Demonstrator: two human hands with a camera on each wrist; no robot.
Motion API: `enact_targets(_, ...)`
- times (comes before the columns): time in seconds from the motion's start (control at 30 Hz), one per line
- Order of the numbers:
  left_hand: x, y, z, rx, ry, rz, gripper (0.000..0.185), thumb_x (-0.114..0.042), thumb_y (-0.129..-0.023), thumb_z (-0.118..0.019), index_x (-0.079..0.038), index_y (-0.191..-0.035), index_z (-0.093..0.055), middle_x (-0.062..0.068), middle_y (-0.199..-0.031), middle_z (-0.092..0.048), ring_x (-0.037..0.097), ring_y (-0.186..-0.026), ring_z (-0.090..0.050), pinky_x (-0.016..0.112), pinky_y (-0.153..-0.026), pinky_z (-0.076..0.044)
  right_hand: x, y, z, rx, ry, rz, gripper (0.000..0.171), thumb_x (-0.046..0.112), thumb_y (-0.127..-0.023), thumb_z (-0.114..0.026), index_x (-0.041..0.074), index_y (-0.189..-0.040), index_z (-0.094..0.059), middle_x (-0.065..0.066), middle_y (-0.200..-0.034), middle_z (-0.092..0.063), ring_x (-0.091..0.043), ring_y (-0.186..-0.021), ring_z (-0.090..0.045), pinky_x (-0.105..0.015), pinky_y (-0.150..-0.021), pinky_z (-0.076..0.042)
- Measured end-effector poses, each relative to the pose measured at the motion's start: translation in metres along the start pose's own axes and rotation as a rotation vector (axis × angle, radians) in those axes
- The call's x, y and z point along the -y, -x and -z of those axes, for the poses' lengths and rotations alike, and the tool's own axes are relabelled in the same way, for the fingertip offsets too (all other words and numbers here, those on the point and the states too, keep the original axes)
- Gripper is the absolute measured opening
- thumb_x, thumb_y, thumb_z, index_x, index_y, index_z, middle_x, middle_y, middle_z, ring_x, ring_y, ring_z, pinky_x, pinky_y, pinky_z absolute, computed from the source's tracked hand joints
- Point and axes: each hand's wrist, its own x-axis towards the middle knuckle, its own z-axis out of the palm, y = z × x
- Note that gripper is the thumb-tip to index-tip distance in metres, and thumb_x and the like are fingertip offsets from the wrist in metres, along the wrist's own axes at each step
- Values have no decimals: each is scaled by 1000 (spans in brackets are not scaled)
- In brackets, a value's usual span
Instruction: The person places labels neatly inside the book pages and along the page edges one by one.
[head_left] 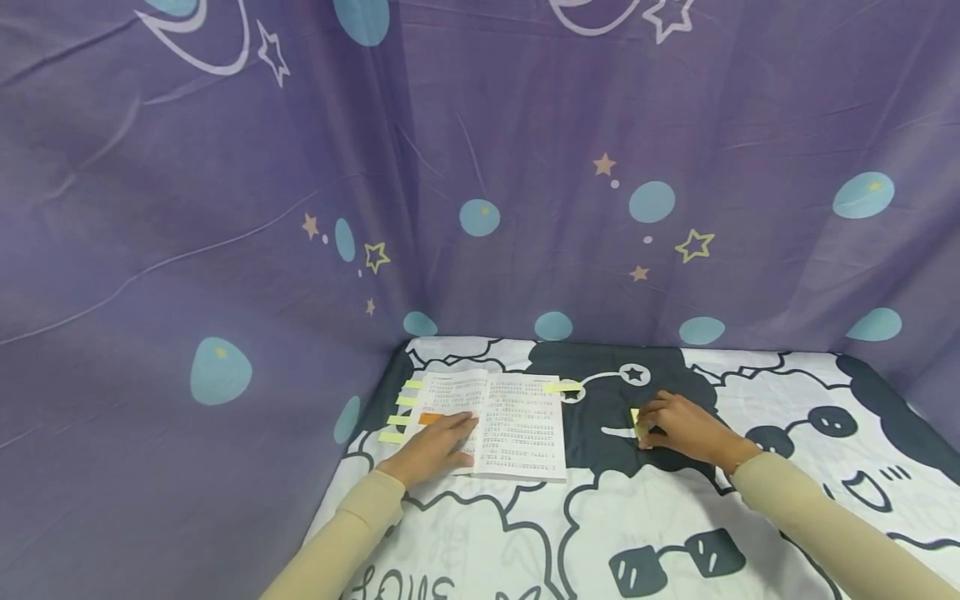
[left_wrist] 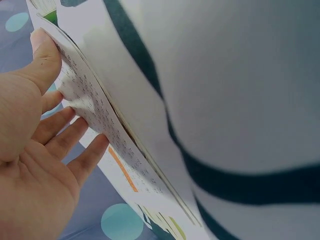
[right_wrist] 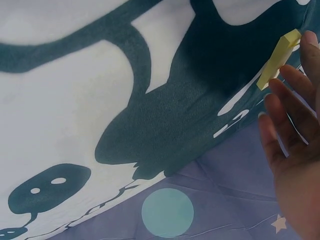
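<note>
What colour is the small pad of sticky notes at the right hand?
Yellow. The sticky-note pad shows best in the right wrist view, at the right hand's fingertips.

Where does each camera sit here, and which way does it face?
Head: looks forward and down at the cartoon-print table cloth; both hands and beige sleeves show.
Left wrist: close beside the left hand, whose straight fingers rest on the open printed book.
Right wrist: beside the right hand, fingertips at the yellow sticky-note pad.
Shared: head view shows the same book and pad.
</note>
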Motion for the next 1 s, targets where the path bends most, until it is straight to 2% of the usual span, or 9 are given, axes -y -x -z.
enact_targets(0.17,0,0,0,1,9,6,73,-39,-97,-69,-4,-156,-43,15,-163,-37,32,-149,-36,46,-121,-34,0,0,3,17,1,12,16,6,-78,-88,11,-91,-82,-3,-99,-76,-18,-87,-62,-35,-74,-59)
enact_targets(0.3,1,1,-1,3,8,8,74,-40,-97,-69,-4,-156,-43,15,-163,-37,32,-149,-36,46,-121,-34,-1,0,3,29,17,0,16,2,-80,-86,8,-94,-82,-3,-99,-77,-17,-85,-62,-34,-73,-58)
enact_targets(0.53,-1,0,0,-3,5,5,72,-38,-97,-69,-2,-155,-44,15,-162,-38,32,-149,-36,46,-121,-34,-2,-5,-5,-42,96,22,20,2,-74,-89,9,-91,-81,-1,-90,-77,-17,-78,-63,-36,-65,-52)
enact_targets(0.73,-2,0,-1,-1,14,9,72,-37,-98,-69,-2,-155,-44,15,-162,-38,32,-149,-35,46,-121,-34,2,-12,-9,-44,195,-51,21,5,-74,-89,10,-93,-81,-2,-91,-77,-22,-79,-60,-39,-63,-49)
enact_targets(1.0,-2,0,0,1,6,6,73,-38,-97,-69,-2,-155,-44,16,-162,-38,32,-149,-36,46,-120,-35,4,-20,-12,-37,244,-143,19,5,-74,-88,9,-91,-82,-3,-87,-76,-23,-77,-57,-38,-62,-44)
